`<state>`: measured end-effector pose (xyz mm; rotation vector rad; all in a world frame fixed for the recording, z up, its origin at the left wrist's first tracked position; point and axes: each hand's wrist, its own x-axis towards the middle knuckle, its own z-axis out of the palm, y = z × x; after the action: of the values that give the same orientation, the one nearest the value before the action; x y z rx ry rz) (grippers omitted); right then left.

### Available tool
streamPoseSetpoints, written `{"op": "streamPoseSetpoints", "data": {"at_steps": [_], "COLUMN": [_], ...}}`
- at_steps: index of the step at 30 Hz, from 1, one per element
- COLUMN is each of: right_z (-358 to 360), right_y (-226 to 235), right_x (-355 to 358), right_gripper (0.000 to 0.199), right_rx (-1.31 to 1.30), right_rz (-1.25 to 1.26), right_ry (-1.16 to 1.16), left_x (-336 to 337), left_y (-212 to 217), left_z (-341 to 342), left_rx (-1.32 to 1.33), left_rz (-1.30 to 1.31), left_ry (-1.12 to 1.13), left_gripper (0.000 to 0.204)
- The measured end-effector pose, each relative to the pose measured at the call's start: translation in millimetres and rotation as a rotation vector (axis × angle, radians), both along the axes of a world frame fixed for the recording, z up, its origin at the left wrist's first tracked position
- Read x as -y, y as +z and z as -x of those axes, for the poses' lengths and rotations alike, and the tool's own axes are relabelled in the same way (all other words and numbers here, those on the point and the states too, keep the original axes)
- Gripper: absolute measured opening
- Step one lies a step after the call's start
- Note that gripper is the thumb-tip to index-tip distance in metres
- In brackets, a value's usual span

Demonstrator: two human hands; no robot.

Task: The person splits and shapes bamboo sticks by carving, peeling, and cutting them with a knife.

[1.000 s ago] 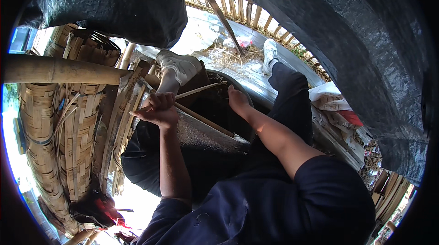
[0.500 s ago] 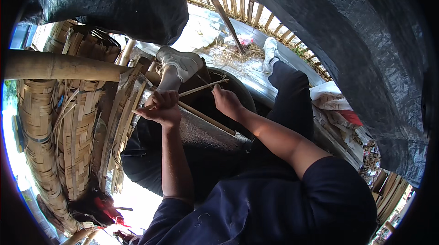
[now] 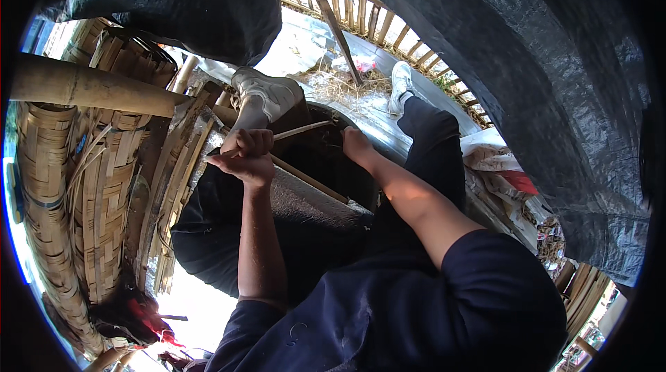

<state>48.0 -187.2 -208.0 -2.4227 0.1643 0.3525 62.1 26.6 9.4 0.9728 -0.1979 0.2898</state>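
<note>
My left hand [image 3: 248,157] is closed round a thin, pale bamboo stick [image 3: 304,129]. The stick's free end slants up and to the right, above the dark round opening of a tub-like container [image 3: 364,127]. Beyond that end, to the right, is my right hand [image 3: 359,146], its fingers curled closed. Whatever it grips is too small and dark to make out. Under my left hand, a grey rough-topped block [image 3: 309,198] lies between my legs, with a bamboo pole [image 3: 310,180] along its far edge.
Tall woven bamboo baskets [image 3: 104,212] stand at the left, below a thick bamboo beam [image 3: 97,86]. Black plastic sheeting [image 3: 555,80] hangs at the right and more at the upper left. A wooden post [image 3: 329,18] leans before a slatted bamboo fence [image 3: 388,21]. Straw litters the ground.
My right hand has moved right and slightly down, away from the bamboo stick's end. My left hand keeps its hold. The whole view has shifted slightly.
</note>
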Motion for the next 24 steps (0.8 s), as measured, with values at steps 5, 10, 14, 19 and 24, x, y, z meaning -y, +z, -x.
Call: {"op": "streamPoseSetpoints", "data": {"at_steps": [5,10,14,19,24], "right_z": [-15.4,-35.3,-43.3,-53.7,-69.6], "right_y": [18.7,35.1,29.9,41.2,14.7], "right_x": [-13.8,-23.3,-15.2,-31.2,-22.3], "right_gripper": [0.028,0.021,0.024,0.031,0.025], "right_rx": [-0.084,-0.189,-0.221,-0.33,-0.293], "right_rz": [0.161,0.37,0.359,0.386,0.433], "right_ry": [0.249,0.398,0.436,0.524,0.5], "left_x": [-5.8,8.3,11.3,-5.2,10.6], "left_y": [2.8,2.1,2.9,-2.6,6.0], "left_z": [9.4,10.3,7.5,9.0,11.0], "left_rx": [-0.014,0.111,0.099,0.058,0.09], "left_rz": [-0.037,-0.071,-0.086,-0.093,-0.13], "left_ry": [-0.018,-0.07,-0.047,0.02,0.005], "left_gripper": [0.076,0.075,0.076,0.076,0.077]}}
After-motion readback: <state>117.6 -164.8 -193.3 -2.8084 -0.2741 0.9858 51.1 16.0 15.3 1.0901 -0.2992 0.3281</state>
